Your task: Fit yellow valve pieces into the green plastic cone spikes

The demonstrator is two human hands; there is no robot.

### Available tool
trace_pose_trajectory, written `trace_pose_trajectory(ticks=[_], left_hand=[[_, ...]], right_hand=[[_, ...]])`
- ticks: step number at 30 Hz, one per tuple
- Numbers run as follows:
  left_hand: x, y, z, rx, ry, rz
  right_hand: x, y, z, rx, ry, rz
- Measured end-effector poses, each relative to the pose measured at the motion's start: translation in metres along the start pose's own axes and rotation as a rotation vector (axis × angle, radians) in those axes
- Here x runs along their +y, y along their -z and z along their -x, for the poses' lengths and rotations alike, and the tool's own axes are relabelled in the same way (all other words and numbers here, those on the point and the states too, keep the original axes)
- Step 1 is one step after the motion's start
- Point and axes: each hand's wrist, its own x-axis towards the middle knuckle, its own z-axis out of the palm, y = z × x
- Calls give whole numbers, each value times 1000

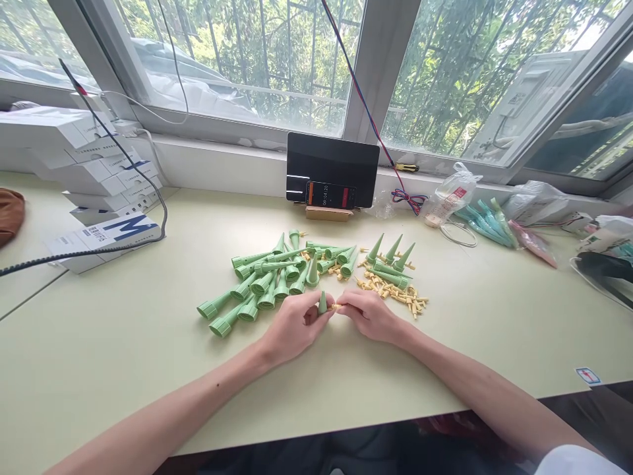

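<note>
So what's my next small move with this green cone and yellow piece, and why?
Probably press the yellow piece gently against the green cone: your left hand holds the cone, your right hand pinches the piece beside it, and whether they're joined is too small to tell.

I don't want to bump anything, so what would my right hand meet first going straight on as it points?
Your right hand would probably meet your left hand, which holds a green cone; a small yellow piece shows between them, though depth is unclear.
</note>
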Motion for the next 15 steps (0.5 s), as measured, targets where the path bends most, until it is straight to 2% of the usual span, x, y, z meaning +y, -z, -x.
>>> trace_pose_trajectory(ticks=[10,15], left_hand=[[1,2,-1,0,-38,-38],[-2,2,2,0,-71,-57]], right_hand=[[-2,1,0,-16,1,10],[-3,0,0,26,25,10]])
